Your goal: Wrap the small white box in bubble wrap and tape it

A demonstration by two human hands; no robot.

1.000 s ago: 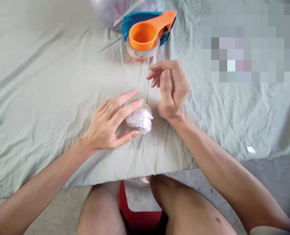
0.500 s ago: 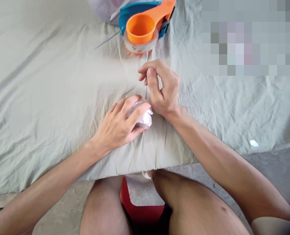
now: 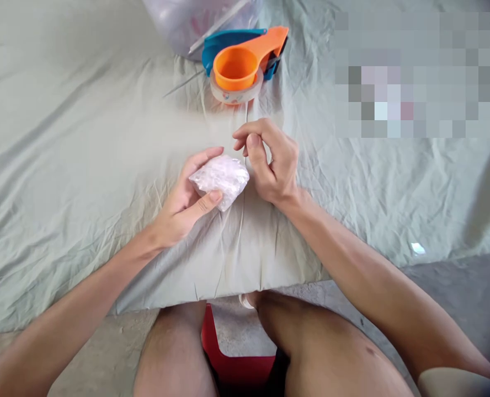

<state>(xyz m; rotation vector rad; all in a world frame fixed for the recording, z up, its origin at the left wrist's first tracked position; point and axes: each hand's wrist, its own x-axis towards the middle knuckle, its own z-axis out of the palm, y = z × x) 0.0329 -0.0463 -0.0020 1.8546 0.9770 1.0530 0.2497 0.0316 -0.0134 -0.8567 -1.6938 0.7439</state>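
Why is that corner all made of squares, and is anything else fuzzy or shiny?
Head view: the top-right patch is pixelated into blocks, hiding what is there; the light is soft and even; the left hand holding the plastic bundle and the right hand pinching the tape strip look sharp; a bright glint sits low on the sheet at right.

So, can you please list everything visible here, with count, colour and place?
sheet: one, pale green, wrinkled, under everything
wrapped bundle: one, clear whitish plastic, near middle
tape dispenser: one, orange and blue, clear roll, far middle of sheet
tape strip: one, clear, thin, runs down from dispenser
plastic bag: one, clear, behind dispenser at top edge
scrap: one, white, on sheet at right
seat: one, red, between the legs
left hand: one, grips the wrapped bundle
right hand: one, pinches the tape strip
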